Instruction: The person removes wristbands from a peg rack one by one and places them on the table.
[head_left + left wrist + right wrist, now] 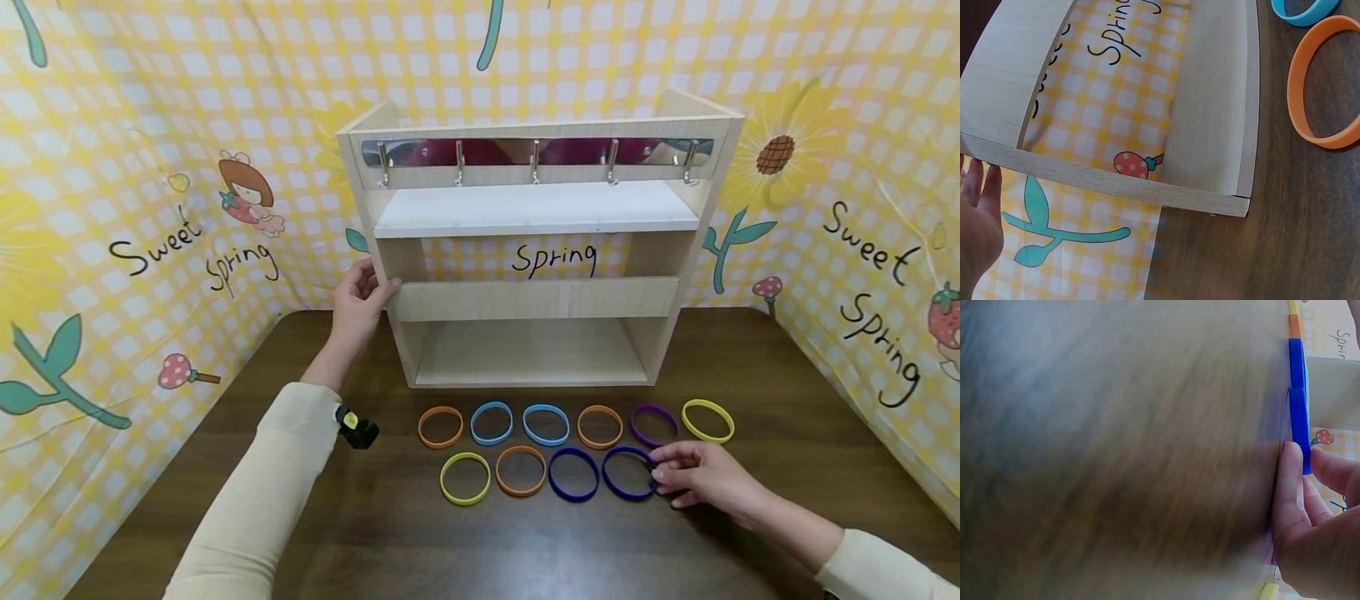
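Note:
At the shelf's left side, my left hand (358,307) grips the edge of the side panel, thumb at the front. The light wooden shelf (540,300) stands upright, with a metal hook strip (495,152) across its top. My right hand (712,482) pinches the right edge of a dark blue silicone wristband (628,497), the rightmost of the front row. In the right wrist view, thumb and fingers sit on either side of this blue band (1299,428). Beside it lies another dark blue wristband (573,498).
Farther left in the front row are an orange wristband (521,494) and a yellow one (465,502). Behind them runs a row of orange, light blue, purple (652,444) and yellow bands on the dark wooden table (480,554). Yellow checked cloth (187,100) surrounds the table.

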Tool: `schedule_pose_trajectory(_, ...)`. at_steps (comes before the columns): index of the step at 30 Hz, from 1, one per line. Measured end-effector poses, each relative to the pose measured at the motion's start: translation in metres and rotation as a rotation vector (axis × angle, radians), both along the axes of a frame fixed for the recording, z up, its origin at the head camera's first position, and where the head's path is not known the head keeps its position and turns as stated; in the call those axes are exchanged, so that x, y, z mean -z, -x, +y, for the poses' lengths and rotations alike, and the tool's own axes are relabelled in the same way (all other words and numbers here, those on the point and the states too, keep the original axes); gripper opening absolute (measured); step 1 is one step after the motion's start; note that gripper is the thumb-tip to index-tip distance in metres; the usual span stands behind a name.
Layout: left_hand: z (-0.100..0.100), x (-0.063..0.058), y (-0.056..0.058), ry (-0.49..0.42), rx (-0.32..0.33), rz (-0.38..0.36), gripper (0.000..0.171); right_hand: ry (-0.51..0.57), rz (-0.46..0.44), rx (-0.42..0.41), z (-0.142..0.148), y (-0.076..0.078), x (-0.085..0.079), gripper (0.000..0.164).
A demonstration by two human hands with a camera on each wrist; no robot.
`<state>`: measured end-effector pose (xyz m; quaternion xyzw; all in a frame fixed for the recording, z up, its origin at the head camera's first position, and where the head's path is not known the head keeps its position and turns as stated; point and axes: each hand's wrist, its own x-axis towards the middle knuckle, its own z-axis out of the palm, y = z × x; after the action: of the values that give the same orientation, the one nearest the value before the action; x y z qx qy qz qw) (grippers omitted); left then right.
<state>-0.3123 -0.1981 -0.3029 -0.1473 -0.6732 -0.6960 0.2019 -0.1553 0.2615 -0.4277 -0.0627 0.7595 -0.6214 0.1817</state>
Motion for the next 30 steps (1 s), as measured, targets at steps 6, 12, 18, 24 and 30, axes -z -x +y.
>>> schedule_pose_trajectory(6, 0.000, -0.002, -0.001, 0.008, -0.002, -0.007, 0.033, -0.004, 0.003, -0.002, 0.000, 0.000, -0.001, 0.047)
schedule_pose_trajectory(12, -0.001, -0.002, -0.002, 0.017, 0.003, 0.000, 0.033, -0.008, 0.008, -0.009, 0.001, 0.001, -0.001, 0.046)
schedule_pose_trajectory(18, -0.005, 0.001, -0.005, 0.039, -0.012, 0.021, 0.035, -0.011, 0.020, 0.003, 0.004, 0.002, -0.002, 0.046)
schedule_pose_trajectory(24, -0.008, 0.005, -0.017, 0.070, -0.026, 0.022, 0.045, -0.011, 0.040, 0.027, 0.010, 0.007, -0.010, 0.047)
schedule_pose_trajectory(30, -0.011, 0.007, -0.032, 0.102, -0.115, 0.084, 0.041, -0.003, 0.077, 0.051, 0.009, 0.018, -0.025, 0.049)
